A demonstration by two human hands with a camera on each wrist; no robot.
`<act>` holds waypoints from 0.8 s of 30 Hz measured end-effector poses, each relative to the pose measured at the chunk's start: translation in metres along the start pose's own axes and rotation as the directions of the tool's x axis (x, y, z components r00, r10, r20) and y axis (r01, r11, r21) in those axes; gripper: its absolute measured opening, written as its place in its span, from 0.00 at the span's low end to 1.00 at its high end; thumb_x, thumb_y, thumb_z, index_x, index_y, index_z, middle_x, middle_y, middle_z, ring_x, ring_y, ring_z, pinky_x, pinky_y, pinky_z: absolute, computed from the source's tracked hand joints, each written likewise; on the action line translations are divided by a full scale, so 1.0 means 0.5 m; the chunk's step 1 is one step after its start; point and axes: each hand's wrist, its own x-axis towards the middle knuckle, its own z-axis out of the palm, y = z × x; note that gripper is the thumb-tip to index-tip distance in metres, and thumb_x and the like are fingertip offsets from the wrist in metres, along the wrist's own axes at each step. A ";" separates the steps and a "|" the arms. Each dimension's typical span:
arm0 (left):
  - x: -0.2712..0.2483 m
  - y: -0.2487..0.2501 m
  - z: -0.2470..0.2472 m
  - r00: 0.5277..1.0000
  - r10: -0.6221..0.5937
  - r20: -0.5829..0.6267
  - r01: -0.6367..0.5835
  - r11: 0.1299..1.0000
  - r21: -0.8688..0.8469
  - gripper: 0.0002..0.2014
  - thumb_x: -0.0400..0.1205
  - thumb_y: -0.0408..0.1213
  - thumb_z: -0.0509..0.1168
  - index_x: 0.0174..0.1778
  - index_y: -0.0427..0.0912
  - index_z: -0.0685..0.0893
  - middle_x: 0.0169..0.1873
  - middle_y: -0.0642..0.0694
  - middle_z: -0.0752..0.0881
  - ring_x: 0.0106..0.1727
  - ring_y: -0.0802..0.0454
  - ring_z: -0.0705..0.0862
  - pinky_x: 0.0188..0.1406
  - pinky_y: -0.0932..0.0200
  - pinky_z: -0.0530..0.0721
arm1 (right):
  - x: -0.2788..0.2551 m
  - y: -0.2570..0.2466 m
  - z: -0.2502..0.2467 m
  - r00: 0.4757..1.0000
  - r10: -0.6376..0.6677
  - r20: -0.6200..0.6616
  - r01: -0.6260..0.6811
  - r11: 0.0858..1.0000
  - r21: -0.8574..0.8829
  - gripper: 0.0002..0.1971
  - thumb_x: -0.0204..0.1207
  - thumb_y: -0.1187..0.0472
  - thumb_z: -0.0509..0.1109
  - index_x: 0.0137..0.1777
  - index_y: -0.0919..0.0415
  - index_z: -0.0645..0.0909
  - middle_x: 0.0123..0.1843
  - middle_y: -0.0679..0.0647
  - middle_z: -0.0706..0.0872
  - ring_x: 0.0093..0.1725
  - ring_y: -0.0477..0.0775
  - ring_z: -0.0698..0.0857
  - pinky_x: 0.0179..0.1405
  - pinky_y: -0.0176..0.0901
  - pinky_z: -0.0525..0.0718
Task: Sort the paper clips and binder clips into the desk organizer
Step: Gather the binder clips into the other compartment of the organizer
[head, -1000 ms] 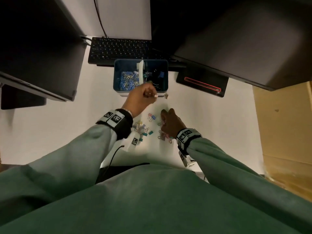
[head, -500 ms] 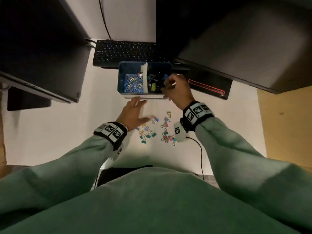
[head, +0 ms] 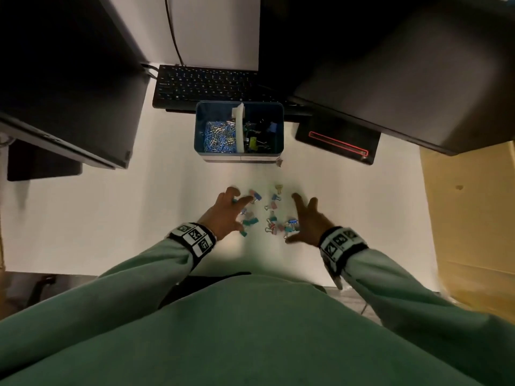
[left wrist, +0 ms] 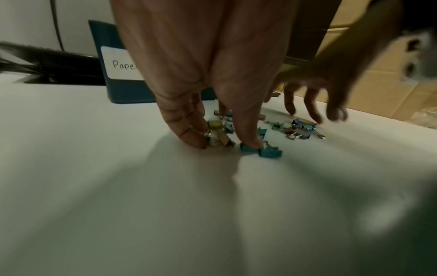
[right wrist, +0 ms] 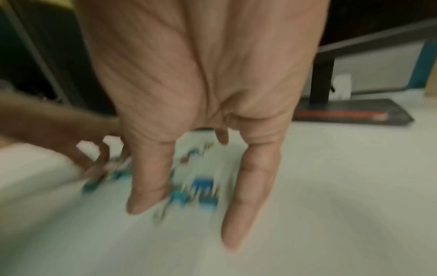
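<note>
Grip: left hand (head: 225,215) and right hand (head: 308,221) spread, fingers apart, holding nothing.
Change: right hand back from desk organizer (head: 239,158) to binder clips (head: 271,215).

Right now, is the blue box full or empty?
Partly full. The blue box holds paper clips left, binder clips right; its walls rise above both.

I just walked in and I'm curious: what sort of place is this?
Most likely an office desk. A keyboard lies at the back between dark monitors, and a blue organizer with a handwritten label holds paper clips, with binder clips loose on the white desktop.
</note>
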 end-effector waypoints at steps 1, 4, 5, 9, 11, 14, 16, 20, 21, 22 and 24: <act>0.003 0.007 0.001 1.000 0.003 -0.020 -0.003 0.999 -0.033 0.36 0.73 0.39 0.75 0.76 0.49 0.68 0.69 0.39 0.63 0.64 0.39 0.71 0.65 0.45 0.79 | 0.004 0.004 0.026 1.000 -0.012 -0.001 0.012 0.999 -0.035 0.62 0.61 0.47 0.84 0.84 0.47 0.40 0.78 0.71 0.50 0.59 0.72 0.83 0.60 0.55 0.83; 0.016 0.030 -0.002 0.996 0.006 -0.089 -0.014 0.996 -0.083 0.22 0.77 0.36 0.70 0.67 0.42 0.77 0.62 0.37 0.69 0.57 0.40 0.76 0.63 0.51 0.80 | 0.036 -0.027 0.069 0.992 -0.103 -0.074 0.096 0.991 -0.095 0.59 0.62 0.44 0.82 0.84 0.47 0.42 0.75 0.68 0.53 0.58 0.71 0.81 0.61 0.58 0.83; 0.021 0.036 -0.003 0.995 -0.004 -0.100 -0.005 0.996 -0.086 0.19 0.78 0.36 0.70 0.65 0.41 0.78 0.60 0.37 0.70 0.55 0.40 0.78 0.61 0.52 0.81 | 0.047 -0.042 0.073 0.989 -0.120 -0.085 0.113 0.990 -0.089 0.56 0.63 0.44 0.81 0.83 0.48 0.46 0.75 0.67 0.54 0.59 0.72 0.80 0.62 0.59 0.82; 0.041 0.046 -0.013 0.995 -0.063 -0.075 0.052 0.989 -0.136 0.17 0.74 0.37 0.73 0.58 0.43 0.79 0.57 0.40 0.70 0.50 0.43 0.78 0.55 0.59 0.78 | 0.067 -0.077 0.063 0.977 -0.180 -0.113 0.179 0.984 -0.020 0.42 0.71 0.51 0.77 0.81 0.55 0.58 0.73 0.68 0.61 0.59 0.74 0.81 0.63 0.61 0.81; 0.046 0.049 -0.024 0.996 -0.074 -0.055 0.064 0.984 -0.167 0.13 0.74 0.34 0.72 0.53 0.41 0.79 0.53 0.40 0.71 0.48 0.43 0.78 0.51 0.61 0.76 | 0.068 -0.079 0.055 0.973 -0.198 -0.121 0.198 0.980 -0.013 0.37 0.74 0.53 0.73 0.80 0.58 0.62 0.72 0.69 0.63 0.58 0.75 0.81 0.62 0.60 0.81; 0.050 0.047 -0.033 0.995 -0.082 -0.052 0.071 0.980 -0.184 0.08 0.75 0.32 0.70 0.47 0.38 0.81 0.48 0.42 0.72 0.44 0.43 0.78 0.47 0.58 0.78 | 0.066 -0.078 0.047 0.976 -0.162 -0.143 0.166 0.986 0.016 0.31 0.73 0.54 0.72 0.74 0.58 0.67 0.68 0.66 0.66 0.53 0.72 0.83 0.52 0.52 0.82; 0.050 0.042 -0.036 0.994 -0.087 -0.059 0.074 0.976 -0.205 0.06 0.75 0.29 0.69 0.46 0.37 0.83 0.47 0.41 0.75 0.46 0.43 0.80 0.45 0.61 0.75 | 0.064 -0.076 0.045 0.977 -0.102 -0.185 0.114 0.992 0.054 0.24 0.75 0.57 0.68 0.70 0.58 0.69 0.63 0.64 0.69 0.50 0.71 0.83 0.44 0.48 0.79; 0.032 0.040 -0.065 0.987 -0.149 -0.063 0.119 0.932 -0.342 0.05 0.74 0.23 0.70 0.44 0.33 0.84 0.48 0.42 0.82 0.47 0.57 0.80 0.39 0.82 0.72 | 0.063 -0.051 0.043 0.973 -0.087 -0.215 0.133 0.969 0.211 0.07 0.76 0.65 0.67 0.52 0.60 0.74 0.52 0.58 0.72 0.45 0.64 0.81 0.40 0.46 0.79; 0.025 0.044 -0.079 0.985 -0.152 -0.077 0.112 0.917 -0.383 0.04 0.75 0.23 0.70 0.43 0.33 0.84 0.47 0.44 0.83 0.44 0.59 0.80 0.35 0.84 0.73 | 0.063 -0.042 0.041 0.971 -0.103 -0.218 0.163 0.948 0.275 0.06 0.74 0.66 0.68 0.47 0.61 0.74 0.50 0.57 0.73 0.44 0.62 0.81 0.40 0.49 0.83; 0.020 0.047 -0.094 0.983 -0.156 -0.099 0.098 0.896 -0.433 0.04 0.75 0.23 0.70 0.43 0.35 0.84 0.45 0.45 0.84 0.41 0.61 0.80 0.34 0.83 0.74 | 0.058 -0.035 0.034 0.965 -0.109 -0.238 0.190 0.916 0.353 0.05 0.73 0.68 0.69 0.45 0.61 0.75 0.49 0.57 0.75 0.43 0.62 0.82 0.40 0.53 0.86; 0.016 0.062 -0.135 0.974 -0.165 -0.158 0.061 0.856 -0.514 0.06 0.75 0.26 0.71 0.41 0.42 0.84 0.41 0.49 0.86 0.38 0.60 0.82 0.35 0.78 0.76 | 0.041 -0.039 -0.003 0.940 -0.084 -0.331 0.253 0.822 0.511 0.07 0.72 0.73 0.68 0.43 0.60 0.77 0.49 0.59 0.78 0.40 0.63 0.86 0.36 0.54 0.90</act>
